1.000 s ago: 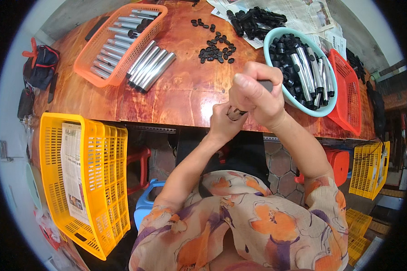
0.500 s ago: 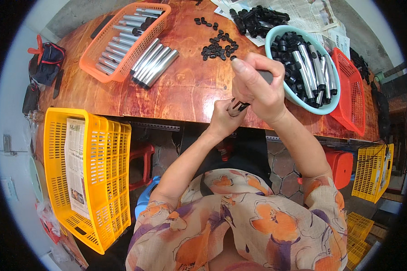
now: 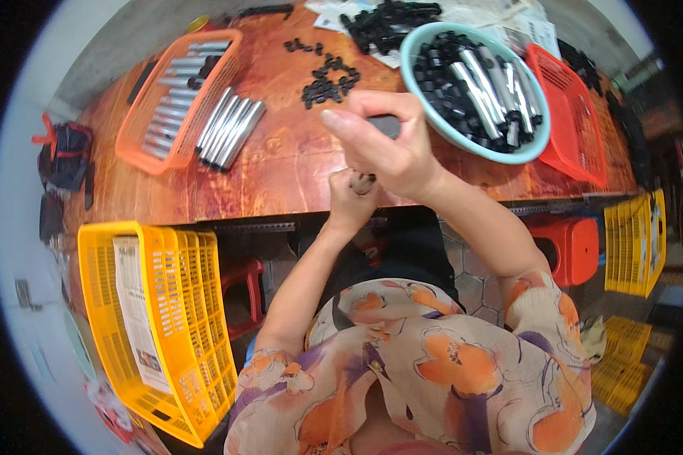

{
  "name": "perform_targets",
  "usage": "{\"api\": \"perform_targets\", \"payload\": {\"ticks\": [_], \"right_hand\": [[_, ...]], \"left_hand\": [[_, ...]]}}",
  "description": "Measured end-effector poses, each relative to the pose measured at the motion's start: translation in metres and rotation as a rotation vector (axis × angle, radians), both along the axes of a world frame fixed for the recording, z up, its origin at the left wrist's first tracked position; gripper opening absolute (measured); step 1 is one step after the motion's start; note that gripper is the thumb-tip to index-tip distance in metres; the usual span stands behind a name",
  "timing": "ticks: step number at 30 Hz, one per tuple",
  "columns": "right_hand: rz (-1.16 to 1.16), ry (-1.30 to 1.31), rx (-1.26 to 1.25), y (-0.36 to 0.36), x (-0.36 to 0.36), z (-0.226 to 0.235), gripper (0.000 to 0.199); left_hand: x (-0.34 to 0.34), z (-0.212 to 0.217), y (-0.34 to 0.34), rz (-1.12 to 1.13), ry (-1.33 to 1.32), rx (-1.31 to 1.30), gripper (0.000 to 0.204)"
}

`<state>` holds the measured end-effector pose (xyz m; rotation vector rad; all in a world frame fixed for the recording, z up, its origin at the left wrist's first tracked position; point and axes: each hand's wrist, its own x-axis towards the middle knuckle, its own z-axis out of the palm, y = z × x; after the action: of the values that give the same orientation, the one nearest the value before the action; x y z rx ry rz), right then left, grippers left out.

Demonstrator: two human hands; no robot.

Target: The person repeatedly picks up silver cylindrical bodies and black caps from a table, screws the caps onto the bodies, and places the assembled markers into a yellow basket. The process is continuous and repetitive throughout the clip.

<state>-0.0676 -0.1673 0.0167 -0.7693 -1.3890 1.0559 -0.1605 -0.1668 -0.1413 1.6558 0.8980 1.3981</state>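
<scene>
At the table's front edge, my left hand (image 3: pixel 352 203) is closed round what looks like a short metal tube (image 3: pixel 363 183), mostly hidden by the fingers. Just above it, my right hand (image 3: pixel 402 155) grips a dark-handled tool (image 3: pixel 387 126), its round end showing within the fist and the thumb pointing left. Small black caps (image 3: pixel 328 83) lie loose on the wood beyond my hands. Silver tubes with black ends (image 3: pixel 231 129) rest side by side to the left. A light blue basin (image 3: pixel 411 72) holds black parts and silver tubes at the right.
More tubes fill an orange basket (image 3: pixel 182 161) at the left. Beyond the basin are a red basket (image 3: pixel 584 155), black parts (image 3: pixel 393 26) and newspaper (image 3: pixel 524 26). A yellow crate (image 3: pixel 193 334) stands left of me, red stools (image 3: pixel 573 250) under the table edge, another yellow crate (image 3: pixel 634 250) right.
The whole view has shifted, so the table things sit elsewhere in the picture. My right hand still grips the dark tool over my left, and the tube in my left hand shows less.
</scene>
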Motion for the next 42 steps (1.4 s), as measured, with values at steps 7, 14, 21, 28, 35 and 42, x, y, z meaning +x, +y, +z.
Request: {"api": "perform_targets", "payload": {"ticks": [7,14,21,28,35,42], "right_hand": [[0.133,0.266,-0.395,-0.005,0.012,0.013,0.025],[0.284,0.945,-0.409,-0.002,0.069,-0.014,0.036],[0.202,0.539,-0.725,-0.036,0.096,-0.075,0.031],[0.209,0.445,-0.814,-0.035,0.113,-0.102,0.031],[0.294,0.667,-0.788,-0.027,0.126,-0.124,0.035],[0.453,0.931,-0.696,-0.030,0.137,-0.144,0.029]], "left_hand": [[0.005,0.017,-0.005,0.070,0.107,0.070,0.015],[-0.009,0.039,-0.018,-0.138,-0.005,-0.356,0.015],[-0.026,0.042,-0.010,-0.126,-0.115,-0.523,0.022],[-0.094,0.042,0.037,0.472,0.769,0.171,0.027],[-0.119,0.027,0.062,0.641,1.011,0.376,0.024],[-0.121,0.023,0.079,0.630,1.123,0.550,0.017]]}}
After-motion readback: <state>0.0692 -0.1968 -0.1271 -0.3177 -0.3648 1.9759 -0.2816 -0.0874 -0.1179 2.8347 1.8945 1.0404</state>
